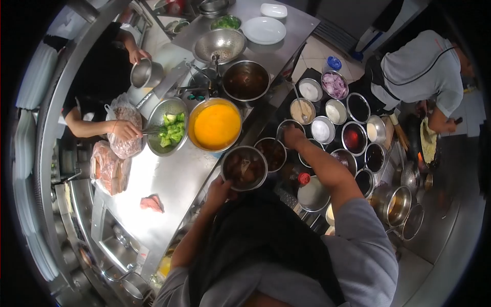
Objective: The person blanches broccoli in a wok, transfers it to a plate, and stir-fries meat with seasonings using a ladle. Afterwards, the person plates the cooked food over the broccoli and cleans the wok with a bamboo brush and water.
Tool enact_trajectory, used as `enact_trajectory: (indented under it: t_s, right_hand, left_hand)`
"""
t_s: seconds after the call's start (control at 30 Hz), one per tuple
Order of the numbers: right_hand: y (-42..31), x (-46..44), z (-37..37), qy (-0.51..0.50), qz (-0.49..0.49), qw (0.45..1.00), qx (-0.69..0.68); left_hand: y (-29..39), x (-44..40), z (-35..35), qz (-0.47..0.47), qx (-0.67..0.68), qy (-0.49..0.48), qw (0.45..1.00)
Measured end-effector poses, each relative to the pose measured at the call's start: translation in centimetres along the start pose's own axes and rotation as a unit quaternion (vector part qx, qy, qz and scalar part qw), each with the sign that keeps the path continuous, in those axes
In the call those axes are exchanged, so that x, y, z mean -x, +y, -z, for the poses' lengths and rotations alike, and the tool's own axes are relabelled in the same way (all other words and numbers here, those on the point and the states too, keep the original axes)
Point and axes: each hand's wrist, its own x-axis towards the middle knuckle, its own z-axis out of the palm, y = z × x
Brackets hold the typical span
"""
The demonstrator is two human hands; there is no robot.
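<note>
Biggest thing here is the shiny stainless steel worktable (163,176) running along the person's left. On it sits a wide round metal pot (214,149) of bright orange-yellow liquid, with a slightly smaller silvery metal bowl (155,128) of chopped green vegetables right beside it.

Next down is the round silver metal bowl (265,171) with dark brown liquid and lumps, right in front of the person's chest. The left hand (221,188) has it gripped by the near left edge. The right hand (293,137) is well apart from that bowl, farther forward and to the right, fingers curled low among the containers; can't tell what, if anything, it's grasping. Between bowl and right hand there's a smaller round metal container (286,156) of dark brown stuff. Smallest bit: a red plastic cap (304,178), right of the bowl.
</note>
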Motion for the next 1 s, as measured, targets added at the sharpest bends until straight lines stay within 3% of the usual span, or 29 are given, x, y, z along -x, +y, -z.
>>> enact_trajectory:
  t_s: [0.13,0.47,0.67,0.8,0.87,0.93,1.0]
  right_hand:
    - [1.0,0.1,0.2,0.071,0.017,0.993,-0.09]
    - [1.1,2.6,3.4,0.083,0.063,0.994,-0.019]
    - [3.0,3.9,4.5,0.179,-0.003,0.96,-0.217]
    - [-1.8,12.7,13.5,0.265,-0.051,0.899,-0.346]
    - [-6.4,17.3,16.1,0.254,-0.011,0.869,-0.424]
    - [-11.0,20.1,16.5,0.172,-0.014,0.84,-0.515]
    - [-14.3,22.1,16.3,0.117,-0.004,0.874,-0.471]
  left_hand:
    - [0.5,0.6,-0.6,-0.019,0.017,0.006,1.0]
    - [-0.4,-0.8,-0.6,-0.034,0.045,-0.017,0.998]
    - [0.7,-1.6,0.0,-0.044,0.015,-0.058,0.997]
    - [2.1,-1.8,0.7,-0.044,-0.008,-0.109,0.993]
    - [3.2,-1.5,1.1,-0.035,-0.03,-0.137,0.99]
    - [3.9,-1.6,1.4,-0.025,-0.058,-0.173,0.983]
    - [3.9,-1.7,1.4,-0.019,-0.052,-0.22,0.974]
